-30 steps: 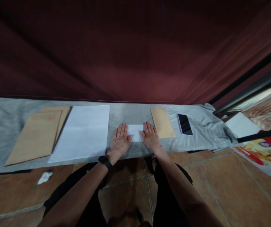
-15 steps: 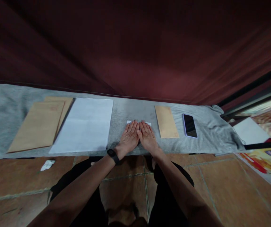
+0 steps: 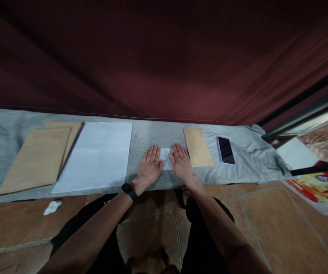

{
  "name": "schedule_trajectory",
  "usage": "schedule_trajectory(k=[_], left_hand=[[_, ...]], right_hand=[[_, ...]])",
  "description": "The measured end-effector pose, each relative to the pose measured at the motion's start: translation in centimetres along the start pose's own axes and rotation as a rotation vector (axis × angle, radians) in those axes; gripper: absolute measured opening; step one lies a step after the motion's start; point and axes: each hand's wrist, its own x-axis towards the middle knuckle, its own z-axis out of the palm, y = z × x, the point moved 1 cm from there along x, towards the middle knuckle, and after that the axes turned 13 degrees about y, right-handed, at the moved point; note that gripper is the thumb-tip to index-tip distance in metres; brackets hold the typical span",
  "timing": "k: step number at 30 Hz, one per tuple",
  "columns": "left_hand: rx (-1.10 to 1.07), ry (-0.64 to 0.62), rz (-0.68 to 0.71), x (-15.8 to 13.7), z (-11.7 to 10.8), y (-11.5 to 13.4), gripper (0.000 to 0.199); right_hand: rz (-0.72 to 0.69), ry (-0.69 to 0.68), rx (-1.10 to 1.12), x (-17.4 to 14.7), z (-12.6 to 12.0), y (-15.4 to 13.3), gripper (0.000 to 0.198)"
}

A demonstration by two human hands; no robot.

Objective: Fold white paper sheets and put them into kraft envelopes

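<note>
A small white folded paper (image 3: 166, 156) lies on the grey cloth in front of me, its middle showing between my hands. My left hand (image 3: 150, 166) rests flat on its left end, fingers stretched out and pointing away from me. On the right end lies my right hand (image 3: 181, 161), also flat, with the thumb turned inward. Both hands hide the paper's two ends. Just right of my right hand is a small brown envelope (image 3: 198, 147). Left of my left hand, a stack of large white paper (image 3: 96, 156) lies flat.
Larger brown envelopes (image 3: 35, 158) overlap at the left. A phone (image 3: 226, 150) with a pale purple case lies at the right on the grey cloth (image 3: 248, 152). A dark red curtain (image 3: 164, 76) hangs behind. A crumpled white scrap (image 3: 52, 207) is on the tiled floor.
My hands have slid apart, left hand to the left and right hand slightly to the right, uncovering the middle of the folded paper. The view has shifted a little.
</note>
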Motion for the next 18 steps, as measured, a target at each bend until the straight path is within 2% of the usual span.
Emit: schedule_trajectory(k=[8, 18], left_hand=[[0.058, -0.020, 0.002, 0.1, 0.0, 0.1, 0.066], [0.060, -0.012, 0.015, 0.1, 0.0, 0.0, 0.066]], right_hand=[[0.215, -0.014, -0.255, 2.8, -1.1, 2.9, 0.052], [0.199, 0.004, -0.246, 2.0, -1.8, 5.4, 0.052]])
